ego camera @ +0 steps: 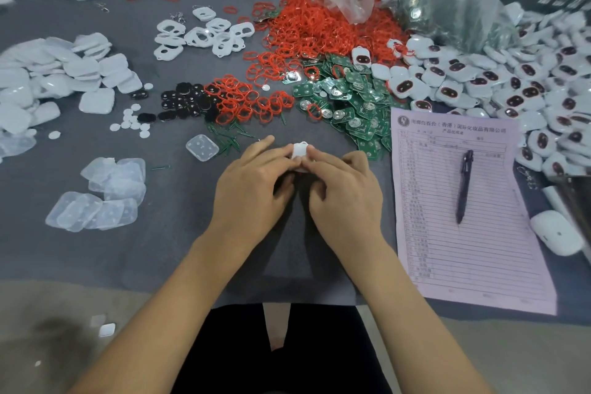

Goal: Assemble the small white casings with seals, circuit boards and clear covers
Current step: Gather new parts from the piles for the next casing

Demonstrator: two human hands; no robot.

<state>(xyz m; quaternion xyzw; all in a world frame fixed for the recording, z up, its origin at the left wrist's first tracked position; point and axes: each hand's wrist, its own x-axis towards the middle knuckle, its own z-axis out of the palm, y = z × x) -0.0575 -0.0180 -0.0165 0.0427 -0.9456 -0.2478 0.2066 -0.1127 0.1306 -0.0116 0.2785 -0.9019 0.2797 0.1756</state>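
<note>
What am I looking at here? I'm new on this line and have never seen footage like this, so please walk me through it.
There is no machine here. The one picture comes from a camera worn on a person's head, looking down at their own two bare hands over a grey table.

The left hand and right hand meet in the middle, and their fingers together pinch one small white casing. What is inside it is hidden.

Around them lie the parts in heaps: red seal rings, green circuit boards, clear covers, black inserts and empty white casings. On the right is a big pile of finished-looking units, then a pink form with a pen on it, and a white computer mouse.
</note>
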